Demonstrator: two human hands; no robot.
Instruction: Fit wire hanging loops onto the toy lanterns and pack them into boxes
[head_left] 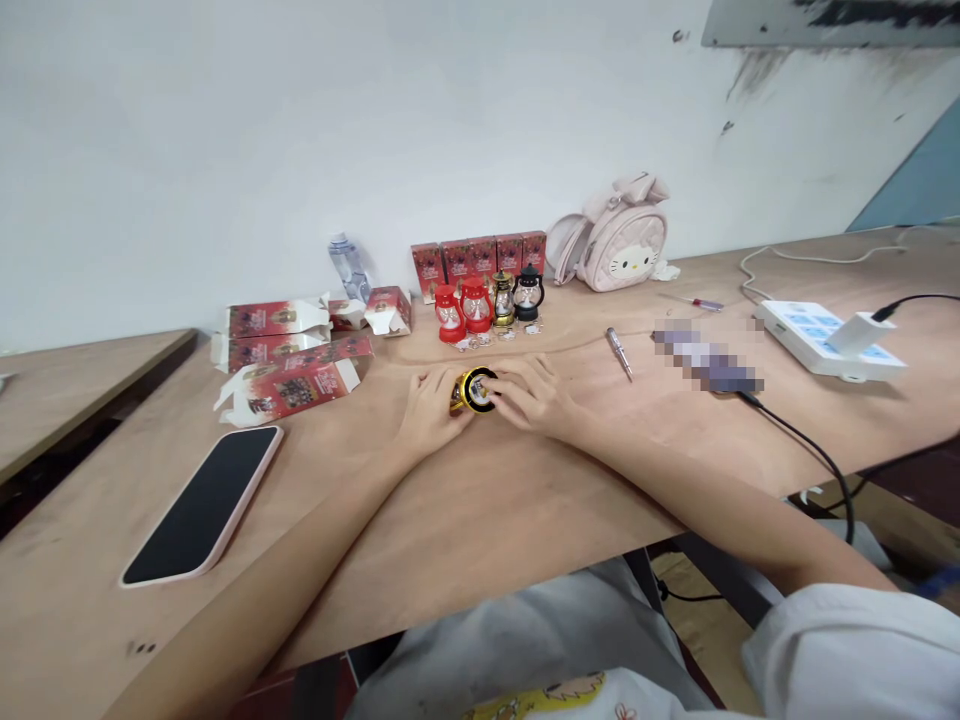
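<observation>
A small gold lantern [475, 391] lies on its side on the table, its round base with a black ring turned towards me. My left hand [435, 412] is closed around its left side. The fingers of my right hand [534, 396] are bent against the base from the right; whether they pinch a small part there I cannot make out. Just beyond my hands stand two red lanterns [475, 306], a bronze lantern [503, 299] and a black lantern [529, 293]. Small keyring pieces [480, 341] lie in front of them.
Opened red boxes [296, 390] and a phone [204, 505] lie at left. Behind are a bottle [349, 268], upright red boxes [480, 262] and a pink bag [626, 245]. Screwdrivers [619, 353], a blurred device [705, 360] and a power strip [817, 340] with cables lie right.
</observation>
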